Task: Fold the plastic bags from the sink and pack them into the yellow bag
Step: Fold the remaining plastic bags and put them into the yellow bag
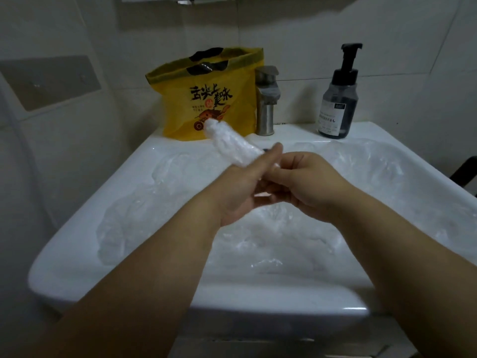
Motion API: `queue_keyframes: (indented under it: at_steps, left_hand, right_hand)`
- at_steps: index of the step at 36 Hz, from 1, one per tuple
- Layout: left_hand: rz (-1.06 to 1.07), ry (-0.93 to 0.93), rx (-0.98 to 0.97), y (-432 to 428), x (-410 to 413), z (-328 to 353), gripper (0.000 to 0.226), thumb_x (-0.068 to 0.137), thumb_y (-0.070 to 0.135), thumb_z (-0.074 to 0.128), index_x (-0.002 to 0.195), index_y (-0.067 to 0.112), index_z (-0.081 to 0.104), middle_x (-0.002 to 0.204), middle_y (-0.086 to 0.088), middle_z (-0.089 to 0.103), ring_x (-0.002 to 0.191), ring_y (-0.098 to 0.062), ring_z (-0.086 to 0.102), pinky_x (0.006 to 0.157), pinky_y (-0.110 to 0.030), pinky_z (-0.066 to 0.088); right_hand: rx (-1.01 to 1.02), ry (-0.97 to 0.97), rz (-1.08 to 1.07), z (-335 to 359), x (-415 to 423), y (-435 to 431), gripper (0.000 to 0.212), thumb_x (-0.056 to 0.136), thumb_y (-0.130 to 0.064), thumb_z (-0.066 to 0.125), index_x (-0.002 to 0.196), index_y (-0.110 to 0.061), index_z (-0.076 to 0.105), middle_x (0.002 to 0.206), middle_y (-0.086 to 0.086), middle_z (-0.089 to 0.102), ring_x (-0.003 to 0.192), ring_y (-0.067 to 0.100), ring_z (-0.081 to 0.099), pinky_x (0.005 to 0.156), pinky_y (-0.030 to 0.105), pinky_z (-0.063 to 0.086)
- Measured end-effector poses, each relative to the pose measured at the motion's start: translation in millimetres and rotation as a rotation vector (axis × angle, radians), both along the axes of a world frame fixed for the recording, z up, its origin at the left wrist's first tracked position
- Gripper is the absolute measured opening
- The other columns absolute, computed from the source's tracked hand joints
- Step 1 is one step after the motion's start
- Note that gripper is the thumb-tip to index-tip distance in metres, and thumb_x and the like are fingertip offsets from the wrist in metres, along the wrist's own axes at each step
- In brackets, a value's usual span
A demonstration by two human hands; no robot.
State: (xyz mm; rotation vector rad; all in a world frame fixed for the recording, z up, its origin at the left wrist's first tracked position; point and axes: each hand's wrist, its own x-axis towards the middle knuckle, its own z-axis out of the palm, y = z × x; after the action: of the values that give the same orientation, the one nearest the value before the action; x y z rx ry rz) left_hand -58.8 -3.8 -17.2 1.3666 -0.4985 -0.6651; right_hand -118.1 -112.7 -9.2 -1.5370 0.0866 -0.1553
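Observation:
A clear plastic bag (232, 143), squeezed into a long narrow strip, sticks out up and to the left from between my two hands. My left hand (245, 187) holds its near end, fingers pointing forward. Against it from the right, my right hand (307, 184) has its fingers curled on the same end. Both hands hover over the white sink (77, 244), whose basin holds several more crumpled clear plastic bags (271, 241). At the sink's back left corner stands the yellow bag (206, 99), upright with its top open.
A metal faucet (265, 99) stands at the back centre, right of the yellow bag. A dark soap pump bottle (338, 99) sits on the back right rim. White tiled walls surround the sink. A dark object (464, 171) shows at the right edge.

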Motion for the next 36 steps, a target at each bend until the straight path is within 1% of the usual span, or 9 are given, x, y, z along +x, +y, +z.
queue_keyframes:
  at_steps: [3, 6, 10, 13, 17, 20, 25, 31, 36]
  left_hand:
    - [0.033, -0.013, 0.04, -4, -1, 0, 0.044, 0.094, 0.048, 0.045, 0.116, 0.015, 0.065, 0.114, -0.011, 0.068, 0.106, -0.023, 0.065, 0.088, -0.035, 0.056]
    - [0.091, 0.024, -0.021, -1, 7, 3, 0.044, 0.102, 0.045, 0.032, 0.105, 0.02, 0.069, 0.112, -0.007, 0.07, 0.107, -0.022, 0.064, 0.09, -0.035, 0.054]
    - [0.18, 0.04, -0.121, 4, 12, 6, 0.041, 0.102, 0.04, 0.038, 0.093, 0.019, 0.072, 0.095, -0.003, 0.073, 0.094, -0.017, 0.065, 0.087, -0.03, 0.051]
    - [0.254, 0.0, -0.123, 6, 12, 6, 0.036, 0.1, 0.037, 0.045, 0.085, 0.019, 0.071, 0.083, 0.001, 0.074, 0.083, -0.012, 0.065, 0.067, -0.02, 0.049]
    - [0.365, 0.008, -0.212, 9, 16, 6, 0.011, 0.093, 0.027, 0.061, 0.09, 0.017, 0.063, 0.089, 0.001, 0.07, 0.086, -0.011, 0.066, 0.068, -0.021, 0.052]
    - [0.392, -0.072, -0.188, 13, 19, 5, 0.01, 0.091, 0.024, 0.065, 0.088, 0.015, 0.06, 0.085, 0.0, 0.065, 0.076, -0.008, 0.063, 0.058, -0.016, 0.049]
    - [0.326, -0.181, -0.08, 21, 20, 6, 0.006, 0.092, 0.019, 0.062, 0.087, 0.016, 0.064, 0.068, 0.003, 0.068, 0.064, -0.004, 0.065, 0.056, -0.015, 0.05]
    - [0.15, -0.207, 0.069, 31, 18, 8, 0.012, 0.096, 0.011, 0.056, 0.105, 0.015, 0.063, 0.077, -0.005, 0.073, 0.063, -0.008, 0.067, 0.057, -0.017, 0.054]
    - [0.078, -0.098, -0.042, 33, 15, 15, 0.016, 0.095, 0.003, 0.054, 0.101, 0.015, 0.063, 0.074, -0.009, 0.073, 0.059, -0.009, 0.066, 0.056, -0.016, 0.055]
  right_hand:
    - [-0.037, 0.004, -0.01, -1, 0, -1, 0.019, 0.091, -0.007, 0.058, 0.097, 0.008, 0.066, 0.086, 0.024, 0.065, 0.069, 0.027, 0.058, 0.052, 0.021, 0.05]
    - [-0.069, 0.033, -0.008, 1, 0, -7, 0.014, 0.088, -0.01, 0.062, 0.092, 0.002, 0.068, 0.079, 0.017, 0.065, 0.06, 0.016, 0.059, 0.051, 0.017, 0.049]
    - [-0.079, 0.072, -0.049, 6, 0, -12, 0.006, 0.087, -0.01, 0.065, 0.085, -0.005, 0.067, 0.071, 0.01, 0.063, 0.051, 0.009, 0.055, 0.05, 0.016, 0.05]
    - [-0.064, 0.085, -0.071, 7, 0, -13, 0.008, 0.087, -0.01, 0.065, 0.088, -0.003, 0.067, 0.07, 0.009, 0.062, 0.052, 0.01, 0.056, 0.051, 0.017, 0.051]
    - [0.088, 0.08, -0.02, 8, -1, -14, 0.011, 0.089, -0.008, 0.061, 0.093, 0.0, 0.066, 0.075, 0.01, 0.061, 0.062, 0.015, 0.058, 0.059, 0.023, 0.057]
    - [0.128, 0.071, 0.002, 9, -2, -15, 0.011, 0.093, -0.008, 0.056, 0.093, 0.0, 0.064, 0.076, 0.013, 0.062, 0.059, 0.013, 0.059, 0.059, 0.022, 0.056]
    - [0.09, 0.039, -0.043, 9, -4, -22, 0.01, 0.093, -0.005, 0.054, 0.094, 0.0, 0.062, 0.074, 0.012, 0.064, 0.057, 0.012, 0.059, 0.056, 0.02, 0.054]
    - [0.048, -0.018, -0.089, 11, -8, -32, 0.009, 0.09, 0.0, 0.056, 0.096, 0.0, 0.063, 0.071, 0.013, 0.058, 0.056, 0.015, 0.055, 0.053, 0.019, 0.054]
    - [0.121, -0.083, -0.039, 14, -11, -37, 0.013, 0.086, 0.007, 0.055, 0.086, -0.002, 0.064, 0.058, 0.009, 0.063, 0.049, 0.013, 0.06, 0.052, 0.022, 0.056]
